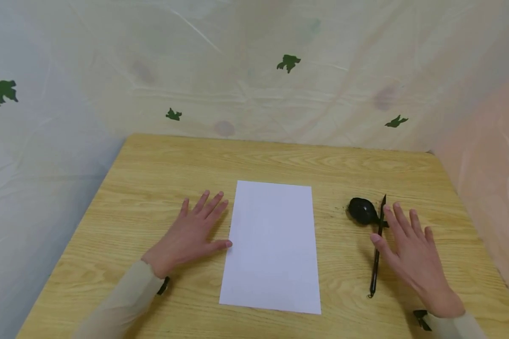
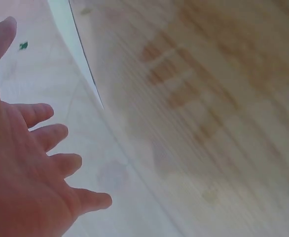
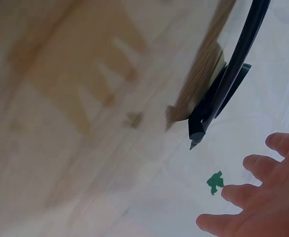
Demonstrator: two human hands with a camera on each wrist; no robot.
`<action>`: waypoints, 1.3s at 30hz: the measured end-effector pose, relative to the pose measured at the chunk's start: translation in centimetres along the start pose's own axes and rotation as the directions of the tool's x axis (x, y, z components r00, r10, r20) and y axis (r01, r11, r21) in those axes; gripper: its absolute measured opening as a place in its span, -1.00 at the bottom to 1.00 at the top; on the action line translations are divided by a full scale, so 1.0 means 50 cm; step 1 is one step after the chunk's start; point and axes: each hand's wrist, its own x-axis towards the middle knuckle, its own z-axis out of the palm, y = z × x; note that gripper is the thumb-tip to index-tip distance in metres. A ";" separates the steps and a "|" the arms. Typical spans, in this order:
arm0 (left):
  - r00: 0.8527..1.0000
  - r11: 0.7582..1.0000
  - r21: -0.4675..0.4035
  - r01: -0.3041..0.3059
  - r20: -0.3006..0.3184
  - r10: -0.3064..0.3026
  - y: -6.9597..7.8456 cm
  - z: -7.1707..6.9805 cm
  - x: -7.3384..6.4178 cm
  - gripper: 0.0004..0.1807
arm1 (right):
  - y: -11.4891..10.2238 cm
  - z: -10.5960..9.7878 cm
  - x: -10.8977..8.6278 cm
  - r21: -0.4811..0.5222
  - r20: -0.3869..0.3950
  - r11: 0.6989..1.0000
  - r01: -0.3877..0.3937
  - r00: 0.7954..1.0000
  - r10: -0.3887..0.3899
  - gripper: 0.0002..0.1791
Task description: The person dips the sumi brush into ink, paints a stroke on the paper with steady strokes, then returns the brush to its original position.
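A blank white sheet of paper [image 1: 271,249] lies upright on the wooden table, between the two hands. Just left of it my left hand [image 1: 186,240] is spread, palm down, its thumb tip overlapping the paper's edge. That hand [image 2: 31,158] holds nothing in the left wrist view. On the right, a slim black brush [image 1: 377,263] with a small loop at its near end leans across a rounded, shiny black object [image 1: 362,210]. My right hand [image 1: 415,259] hovers beside the brush with fingers spread. In the right wrist view, the brush's pointed tip [image 3: 196,140] stands apart from the fingers.
The wooden tabletop [image 1: 174,160] runs back to a pale plastic sheet [image 1: 246,84] hung as a wall behind and at both sides. Several green bird-like cutouts [image 1: 288,63] are on it. Small dark specks [image 1: 343,208] mark the wood beside the black object.
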 end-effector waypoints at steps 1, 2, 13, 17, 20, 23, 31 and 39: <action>1.000 1.000 0.002 -0.013 0.010 0.013 0.002 0.000 0.002 0.06 | -0.001 0.000 -0.001 0.006 0.001 1.000 0.000 1.000 0.000 -0.14; 0.999 1.000 0.002 -0.024 0.020 0.024 0.005 0.000 0.004 0.06 | -0.002 0.000 -0.001 0.010 0.001 1.000 0.001 1.000 -0.001 -0.14; 0.986 0.993 -0.010 -0.114 0.119 0.115 0.017 0.007 0.020 0.05 | -0.007 0.006 -0.010 0.024 0.011 1.000 0.005 1.000 -0.006 -0.15; 0.979 0.991 -0.021 -0.131 0.154 0.133 0.015 0.016 0.025 0.07 | -0.005 0.010 -0.018 0.030 0.005 1.000 0.005 1.000 -0.005 -0.16; 0.975 0.993 -0.018 -0.120 0.188 0.122 0.012 0.023 0.024 0.06 | -0.002 0.012 -0.022 0.031 -0.006 1.000 0.006 1.000 -0.006 -0.16; 0.974 0.994 -0.012 -0.107 0.199 0.107 0.011 0.027 0.023 0.05 | 0.003 0.012 -0.024 0.017 -0.016 1.000 0.009 1.000 -0.009 -0.17; 0.981 0.995 0.000 -0.099 0.166 0.098 0.017 0.024 0.017 0.04 | 0.031 -0.007 -0.030 -0.048 -0.012 0.997 0.061 0.998 -0.061 -0.19; 0.981 0.996 0.006 -0.092 0.171 0.089 0.020 0.025 0.021 0.04 | 0.067 -0.011 -0.035 -0.090 -0.049 0.972 0.217 0.974 -0.222 -0.27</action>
